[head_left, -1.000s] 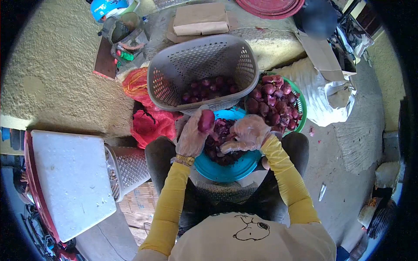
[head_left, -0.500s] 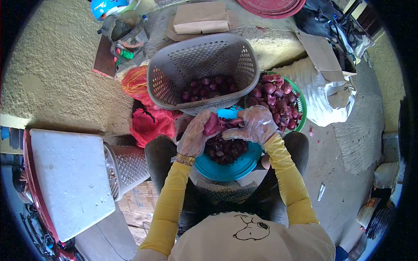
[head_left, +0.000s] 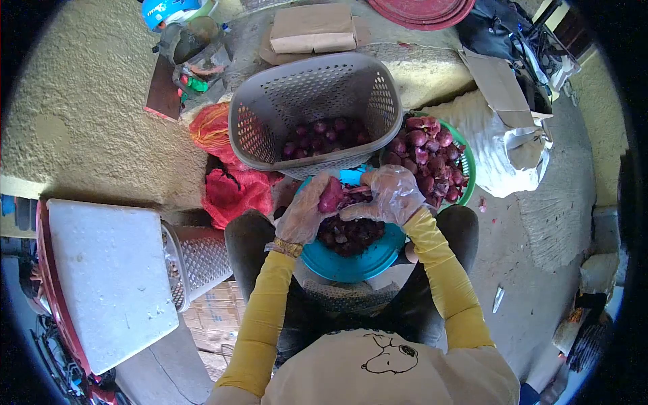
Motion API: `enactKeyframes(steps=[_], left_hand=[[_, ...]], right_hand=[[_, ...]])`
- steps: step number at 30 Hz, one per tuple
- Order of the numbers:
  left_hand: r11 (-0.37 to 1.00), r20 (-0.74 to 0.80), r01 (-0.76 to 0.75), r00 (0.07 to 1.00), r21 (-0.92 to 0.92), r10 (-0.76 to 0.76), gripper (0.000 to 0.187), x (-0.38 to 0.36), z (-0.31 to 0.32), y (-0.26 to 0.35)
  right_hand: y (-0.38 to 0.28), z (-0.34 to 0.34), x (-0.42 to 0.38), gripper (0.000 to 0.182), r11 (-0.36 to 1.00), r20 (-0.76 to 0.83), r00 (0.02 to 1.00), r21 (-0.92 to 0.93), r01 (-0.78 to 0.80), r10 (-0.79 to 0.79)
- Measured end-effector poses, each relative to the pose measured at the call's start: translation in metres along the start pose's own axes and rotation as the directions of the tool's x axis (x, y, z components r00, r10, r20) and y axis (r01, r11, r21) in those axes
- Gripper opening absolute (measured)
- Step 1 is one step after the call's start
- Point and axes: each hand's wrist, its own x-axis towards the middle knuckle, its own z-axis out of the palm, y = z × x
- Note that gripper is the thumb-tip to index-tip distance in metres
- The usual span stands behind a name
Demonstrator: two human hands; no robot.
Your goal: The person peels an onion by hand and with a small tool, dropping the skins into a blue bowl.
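Left hand (head_left: pixel 298 212) is pinching an onion (head_left: pixel 331 195) above the basin (head_left: pixel 351 268); right hand (head_left: pixel 395 194) is curving beside it, its grip impossible to tell. Beyond, a basket (head_left: pixel 314 88) is holding bulbs (head_left: pixel 321 126).

Far side of the basin (head_left: pixel 337 270) is mostly covered by the hands (head_left: pixel 391 193) and crate (head_left: pixel 314 79), ugh. Left fingertips blur into the onion (head_left: pixel 331 196). Red lid (head_left: pixel 420 9) gets chopped by the top edge, and the cardboard (head_left: pixel 217 309) print's too tiny to read.

Basket (head_left: pixel 312 94) (onions (head_left: pixel 331 132) inside) behind basin (head_left: pixel 354 267)
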Motion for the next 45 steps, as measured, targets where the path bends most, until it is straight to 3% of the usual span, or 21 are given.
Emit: enactKeyframes(steps=[3,4,5,9,12,14,21,28,30,33,35,36,37,38,39,40,41,42,43,44,45], left_hand=[[0.970,0.038,-0.075,0.997,0.229,0.068,0.054,0.000,0.000,-0.002],[0.965,0.033,0.105,0.994,-0.239,-0.100,0.049,0.003,0.003,-0.012],[0.718,0.104,0.256,0.963,-0.648,-0.249,0.045,0.004,0.005,-0.021],[0.825,0.012,0.172,0.981,-0.538,-0.196,0.044,0.002,0.011,-0.014],[0.938,-0.083,-0.083,0.995,-0.336,0.059,0.044,0.000,0.015,-0.006],[0.691,0.073,0.343,0.918,-0.636,-0.389,0.045,0.002,0.012,0.019],[0.760,0.028,0.235,0.961,-0.606,-0.275,0.049,0.001,0.010,0.011],[0.808,0.000,0.237,0.960,-0.540,-0.281,0.042,0.005,-0.002,-0.002],[0.785,0.034,0.294,0.943,-0.545,-0.330,0.044,0.005,-0.004,-0.006],[0.984,-0.026,-0.050,0.999,-0.172,0.046,0.047,0.006,-0.006,-0.003],[0.797,0.047,0.335,0.931,-0.503,-0.362,0.053,0.009,-0.011,0.006],[0.797,0.044,0.334,0.931,-0.504,-0.362,0.053,0.007,-0.012,0.005],[0.995,-0.073,0.075,0.994,-0.072,-0.080,0.052,0.005,-0.014,0.006],[0.901,-0.047,-0.193,0.972,0.388,0.229,0.050,0.003,-0.015,0.006],[0.901,-0.049,-0.192,0.972,0.388,0.229,0.050,0.004,-0.016,0.008],[0.990,-0.112,0.107,0.987,-0.094,-0.117,0.049,0.007,-0.017,0.011],[0.752,-0.004,0.365,0.898,-0.548,-0.439,0.048,0.007,-0.018,0.012],[0.752,-0.005,0.365,0.898,-0.549,-0.440,0.048,0.004,-0.018,0.005],[0.980,-0.163,0.126,0.975,-0.156,-0.151,0.047,0.001,-0.017,-0.005],[0.949,-0.178,-0.126,0.967,0.289,0.183,0.050,-0.001,-0.016,-0.016],[0.949,-0.180,-0.126,0.967,0.289,0.183,0.050,-0.001,-0.017,-0.011]], right_hand=[[-0.005,-0.003,0.001,0.073,0.999,0.031,0.999,-0.023,-0.034,0.034],[-0.004,0.000,0.000,0.073,0.999,0.033,0.999,-0.022,-0.033,0.034],[-0.002,0.005,0.000,0.072,1.000,-0.002,1.000,0.009,-0.009,0.009],[-0.003,0.006,0.001,0.069,1.000,0.007,1.000,-0.009,0.021,-0.021],[0.000,0.012,0.001,0.066,0.999,0.019,0.999,-0.022,0.034,-0.034],[0.001,0.015,0.001,0.064,0.999,0.034,0.999,-0.017,0.038,-0.038],[0.009,0.023,0.002,0.068,0.998,0.287,0.957,-0.030,0.051,-0.040],[0.009,0.028,-0.008,0.070,0.988,0.275,0.951,-0.014,0.154,-0.144],[0.008,0.025,-0.010,0.072,0.959,0.138,0.963,0.196,0.203,-0.232],[0.004,0.012,-0.008,0.070,0.987,0.427,0.892,0.003,0.162,-0.148],[0.013,0.022,-0.018,0.072,0.982,0.273,0.943,0.053,0.180,-0.188],[0.011,0.020,-0.018,0.074,0.973,0.108,0.970,0.099,0.206,-0.217],[0.011,0.016,-0.015,0.074,0.973,0.107,0.970,0.098,0.210,-0.220],[0.012,0.009,-0.013,0.072,0.983,0.259,0.949,0.047,0.176,-0.182],[0.010,0.004,-0.012,0.070,0.989,0.404,0.905,-0.009,0.147,-0.131],[0.016,0.012,-0.016,0.070,0.989,0.406,0.905,-0.010,0.147,-0.130],[0.026,0.027,-0.023,0.065,0.983,0.261,0.951,0.114,0.143,-0.168],[0.031,0.035,-0.027,0.061,0.959,0.107,0.977,0.236,0.155,-0.184],[0.022,0.021,-0.022,0.061,0.959,0.106,0.977,0.234,0.158,-0.187],[0.012,0.006,-0.020,0.057,0.970,0.182,0.972,0.220,0.106,-0.148],[0.005,-0.004,-0.017,0.053,0.978,0.257,0.960,0.203,0.055,-0.107]])
